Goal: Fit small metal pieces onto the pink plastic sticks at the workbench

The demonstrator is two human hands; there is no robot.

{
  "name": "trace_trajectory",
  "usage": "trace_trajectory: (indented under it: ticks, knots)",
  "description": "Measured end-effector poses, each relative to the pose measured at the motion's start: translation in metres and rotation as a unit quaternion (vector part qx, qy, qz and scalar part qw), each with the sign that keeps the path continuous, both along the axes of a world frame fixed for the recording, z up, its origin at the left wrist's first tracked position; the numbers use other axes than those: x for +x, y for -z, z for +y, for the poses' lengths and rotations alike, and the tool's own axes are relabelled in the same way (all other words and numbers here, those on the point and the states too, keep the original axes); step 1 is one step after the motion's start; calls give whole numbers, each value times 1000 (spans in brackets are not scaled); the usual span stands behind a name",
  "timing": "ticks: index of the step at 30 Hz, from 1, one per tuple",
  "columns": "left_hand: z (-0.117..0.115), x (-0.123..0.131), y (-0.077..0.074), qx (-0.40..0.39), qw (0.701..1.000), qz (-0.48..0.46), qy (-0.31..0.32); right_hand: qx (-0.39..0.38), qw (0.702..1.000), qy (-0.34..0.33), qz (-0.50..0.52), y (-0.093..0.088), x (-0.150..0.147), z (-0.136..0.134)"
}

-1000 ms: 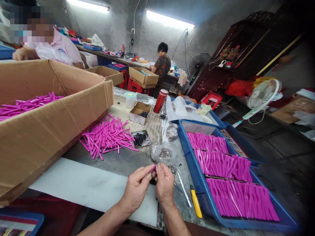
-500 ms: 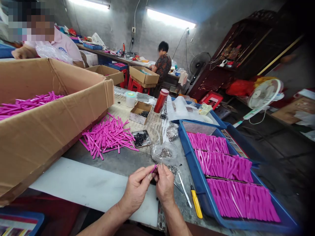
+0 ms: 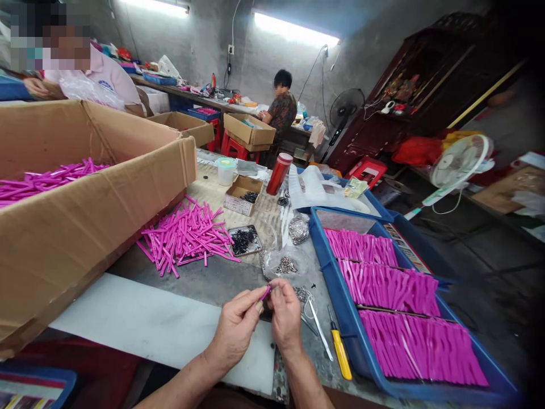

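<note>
Between thumb and fingers, my left hand (image 3: 237, 326) pinches a slim magenta plastic piece (image 3: 265, 293). The fingertips of my right hand (image 3: 286, 321) are closed together at the far end of that piece; whatever sits in them is too small to make out. Just beyond both hands lies an open clear bag (image 3: 286, 264) of small shiny metal parts. A pile of magenta sticks (image 3: 183, 236) is farther left, with a small tray of black parts (image 3: 244, 241) beside it. To the right of my right hand are metal tweezers (image 3: 320, 330) and a yellow-handled screwdriver (image 3: 339, 346).
A large cardboard box (image 3: 93, 227) with magenta sticks stands at the left. On the right, a blue bin (image 3: 340, 307) holds rows of flat magenta pieces. A small carton (image 3: 238, 203) and red flask (image 3: 279, 174) stand farther back. Two people sit beyond the table.
Both hands stay in nearly the same place over the table. The fingers of my right hand have shifted slightly at the end of the magenta piece.
</note>
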State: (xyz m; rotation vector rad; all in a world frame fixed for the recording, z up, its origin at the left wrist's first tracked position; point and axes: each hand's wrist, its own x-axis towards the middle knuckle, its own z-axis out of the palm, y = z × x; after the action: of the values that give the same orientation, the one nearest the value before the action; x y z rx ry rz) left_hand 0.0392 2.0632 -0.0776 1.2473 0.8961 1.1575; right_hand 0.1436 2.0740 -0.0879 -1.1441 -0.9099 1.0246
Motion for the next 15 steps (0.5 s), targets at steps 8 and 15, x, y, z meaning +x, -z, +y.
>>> trace_trajectory:
  ticks: [8,15]
  knots:
    - [2,1,2,-16,1000,-13,9,0,998,53,-40,-2,4,1]
    - [1,1,1,-13,1000,-14,15,-17,998,38,-53,-1,1,-6]
